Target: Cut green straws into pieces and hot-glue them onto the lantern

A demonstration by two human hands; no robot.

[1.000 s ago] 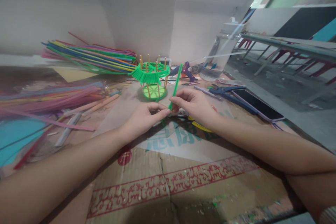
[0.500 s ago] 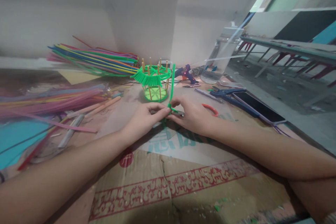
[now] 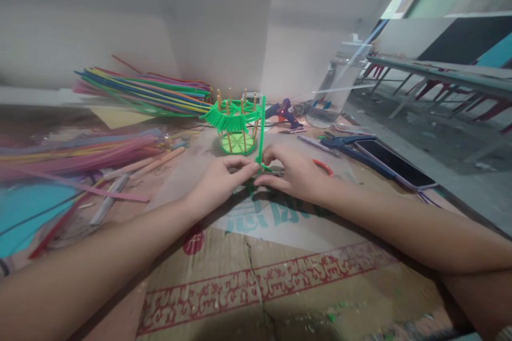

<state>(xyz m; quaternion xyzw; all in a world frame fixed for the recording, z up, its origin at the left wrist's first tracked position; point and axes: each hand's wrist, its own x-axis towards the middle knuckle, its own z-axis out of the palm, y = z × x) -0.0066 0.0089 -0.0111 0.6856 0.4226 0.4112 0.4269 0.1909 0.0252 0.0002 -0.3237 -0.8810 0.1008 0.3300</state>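
A bright green pipe cleaner (image 3: 262, 128) stands upright, its lower end bent into a small piece near the fingertips. My left hand (image 3: 234, 173) pinches this lower end between thumb and index finger. Close on the other side is my right hand (image 3: 294, 173), its thumb and index finger parted around the bent part; whether a fingertip touches it I cannot tell. An orange handle (image 3: 323, 167), seemingly of scissors, shows behind the right hand, which hides the rest. Just beyond the hands stands a round frame of wooden sticks (image 3: 242, 141) with a green base and green pipe cleaners wound around its upper part.
Bundled coloured pipe cleaners (image 3: 148, 90) lie at the back left, pink ones (image 3: 120, 157) nearer. A glue gun (image 3: 286, 112) with a red light rests behind. On the right are dark blue pliers-like tool (image 3: 360, 152), a phone (image 3: 394, 162) and a clear container (image 3: 330, 106). Cardboard (image 3: 224, 277) covers the front.
My right thumb and index finger have spread apart, away from the pipe cleaner's lower end. The upright pipe cleaner has straightened slightly. My left hand keeps its pinch.
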